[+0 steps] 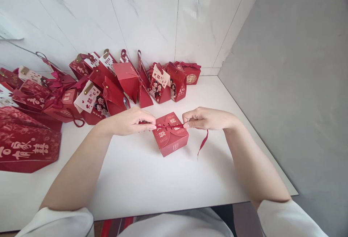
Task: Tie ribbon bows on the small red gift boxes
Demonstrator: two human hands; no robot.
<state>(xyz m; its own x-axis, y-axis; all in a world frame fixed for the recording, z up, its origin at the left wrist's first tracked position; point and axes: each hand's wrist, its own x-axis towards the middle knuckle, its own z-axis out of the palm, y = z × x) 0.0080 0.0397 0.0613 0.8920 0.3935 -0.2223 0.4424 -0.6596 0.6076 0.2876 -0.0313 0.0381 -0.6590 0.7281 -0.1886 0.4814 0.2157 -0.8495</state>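
A small red gift box (172, 146) with light lettering and curved, overlapping top flaps stands on the white table in front of me. Across its top runs a dark red ribbon (175, 125), stretched between my two hands. My left hand (133, 121) pinches the ribbon at the box's left edge, thumb and finger pressed together. On the other side my right hand (205, 118) pinches it near the box's right edge, fingers curled. A loose ribbon tail hangs from below my right hand and curves toward the table.
Several red gift boxes and bags with tags and bows crowd the back and left of the white table (168, 186). A large red bag (29, 142) stands at the far left. A marbled wall (146, 16) rises behind, and a grey surface (293, 77) lies beyond the right edge.
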